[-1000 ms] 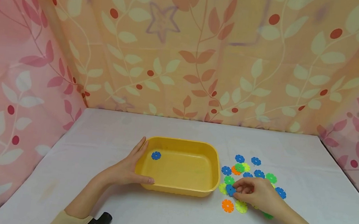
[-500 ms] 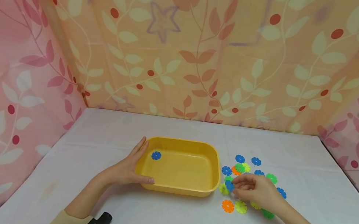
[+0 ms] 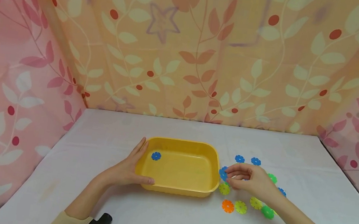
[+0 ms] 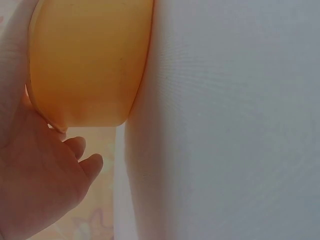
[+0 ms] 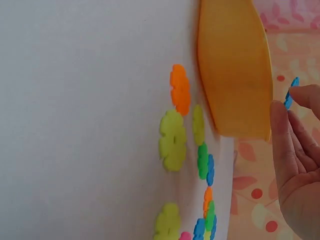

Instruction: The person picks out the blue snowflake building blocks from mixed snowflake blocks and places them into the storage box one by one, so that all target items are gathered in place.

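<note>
A yellow plastic basin (image 3: 177, 191) sits on the white table, with one blue notched disc (image 3: 156, 156) lying in it. My left hand (image 3: 124, 168) rests against the basin's left end, fingers straight along the outer side and thumb on the front rim. My right hand (image 3: 251, 179) pinches another blue notched disc (image 5: 289, 95) between thumb and fingertips, just beside the basin's right rim. In the right wrist view that disc is held up at rim height. Below and around this hand lie loose flower-shaped discs, including an orange one (image 3: 228, 206) and a lime one (image 3: 240, 207); the hand hides some.
Two blue discs, one the far-left disc (image 3: 240, 159), lie behind the right hand. A green disc (image 3: 267, 212) lies under the right forearm. The white tabletop (image 3: 167, 221) ends at a floral curtain (image 3: 184, 72) behind, with pink cloth on both sides.
My right hand has lifted a blue disc off the pile and moved it left and up to the basin's edge. My left hand and the basin have stayed put.
</note>
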Demonstrator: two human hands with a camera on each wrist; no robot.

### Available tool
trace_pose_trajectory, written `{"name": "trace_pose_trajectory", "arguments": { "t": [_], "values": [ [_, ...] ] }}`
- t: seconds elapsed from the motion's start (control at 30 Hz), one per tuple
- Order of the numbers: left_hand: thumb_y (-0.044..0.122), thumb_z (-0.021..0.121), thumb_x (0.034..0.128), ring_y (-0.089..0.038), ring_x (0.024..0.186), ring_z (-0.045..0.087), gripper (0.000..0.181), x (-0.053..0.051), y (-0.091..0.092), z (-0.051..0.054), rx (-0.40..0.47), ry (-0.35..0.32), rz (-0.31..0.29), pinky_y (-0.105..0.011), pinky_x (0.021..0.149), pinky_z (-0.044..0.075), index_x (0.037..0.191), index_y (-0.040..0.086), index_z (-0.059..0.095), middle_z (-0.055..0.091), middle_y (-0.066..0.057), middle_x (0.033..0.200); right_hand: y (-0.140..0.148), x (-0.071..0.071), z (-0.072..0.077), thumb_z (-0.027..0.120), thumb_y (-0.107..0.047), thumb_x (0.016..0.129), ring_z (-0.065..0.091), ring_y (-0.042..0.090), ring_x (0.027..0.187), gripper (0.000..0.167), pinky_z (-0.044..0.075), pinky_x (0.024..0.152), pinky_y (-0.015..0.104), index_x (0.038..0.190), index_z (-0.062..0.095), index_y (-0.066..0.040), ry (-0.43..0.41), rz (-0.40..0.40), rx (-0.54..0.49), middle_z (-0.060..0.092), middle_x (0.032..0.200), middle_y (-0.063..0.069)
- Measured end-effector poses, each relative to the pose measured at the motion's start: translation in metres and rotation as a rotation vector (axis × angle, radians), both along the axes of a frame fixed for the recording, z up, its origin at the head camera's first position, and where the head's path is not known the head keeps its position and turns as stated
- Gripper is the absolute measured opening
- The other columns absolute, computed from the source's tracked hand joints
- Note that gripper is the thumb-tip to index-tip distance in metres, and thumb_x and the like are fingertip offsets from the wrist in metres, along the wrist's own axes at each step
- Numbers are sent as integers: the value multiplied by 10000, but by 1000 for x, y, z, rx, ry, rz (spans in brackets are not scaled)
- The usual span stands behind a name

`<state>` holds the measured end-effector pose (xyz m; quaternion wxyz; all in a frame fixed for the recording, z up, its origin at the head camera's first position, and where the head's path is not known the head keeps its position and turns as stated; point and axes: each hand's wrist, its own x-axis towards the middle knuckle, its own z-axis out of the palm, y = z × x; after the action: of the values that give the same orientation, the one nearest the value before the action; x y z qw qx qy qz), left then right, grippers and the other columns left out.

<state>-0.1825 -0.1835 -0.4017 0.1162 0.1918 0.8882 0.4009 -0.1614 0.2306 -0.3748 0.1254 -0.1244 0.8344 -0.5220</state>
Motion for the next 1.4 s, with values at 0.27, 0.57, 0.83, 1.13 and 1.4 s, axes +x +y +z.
{"name": "trace_pose_trajectory", "arguments": {
  "t": [0.27, 0.57, 0.83, 1.13, 1.4],
  "values": [
    [513, 827, 710, -302, 1482, -44, 1266, 0, 0, 0, -2, 11, -5, -579, 1135, 136, 1576, 144, -19, -171, 64, 1611, -30, -9, 9, 787, -237, 833, 673, 310, 846, 378, 577, 730, 347, 1114, 662, -16, 6, 75, -61, 684, 983, 122],
    [511, 830, 709, -293, 1482, -44, 1265, 0, 0, -2, 3, 13, -6, -572, 1137, 143, 1576, 161, -22, -169, 73, 1610, -70, -27, 11, 794, -205, 825, 658, 422, 895, 356, 574, 747, 413, 1098, 673, -10, -24, 124, -134, 685, 966, 119],
    [517, 826, 710, -292, 1484, -41, 1260, 0, 0, -1, -1, 2, 8, -580, 1132, 150, 1578, 173, -20, -169, 88, 1608, -105, -48, 5, 789, -203, 828, 693, 305, 845, 286, 573, 752, 355, 1053, 703, -48, -37, 148, -104, 712, 913, 75],
    [489, 822, 729, -297, 1482, -54, 1245, 0, 2, 0, 1, -8, 7, -586, 1132, 139, 1576, 161, -29, -172, 53, 1613, -130, -74, -10, 799, -224, 807, 695, 179, 729, 241, 560, 676, 282, 991, 725, -89, 61, 192, 56, 721, 822, -5],
    [506, 821, 724, -293, 1480, -67, 1256, 1, 1, 2, 4, -6, -2, -577, 1136, 128, 1575, 155, -33, -176, 60, 1609, -144, -86, -15, 809, -222, 794, 655, 137, 635, 208, 530, 623, 249, 933, 738, -86, 108, 226, 208, 700, 732, -39]
  ]
}}
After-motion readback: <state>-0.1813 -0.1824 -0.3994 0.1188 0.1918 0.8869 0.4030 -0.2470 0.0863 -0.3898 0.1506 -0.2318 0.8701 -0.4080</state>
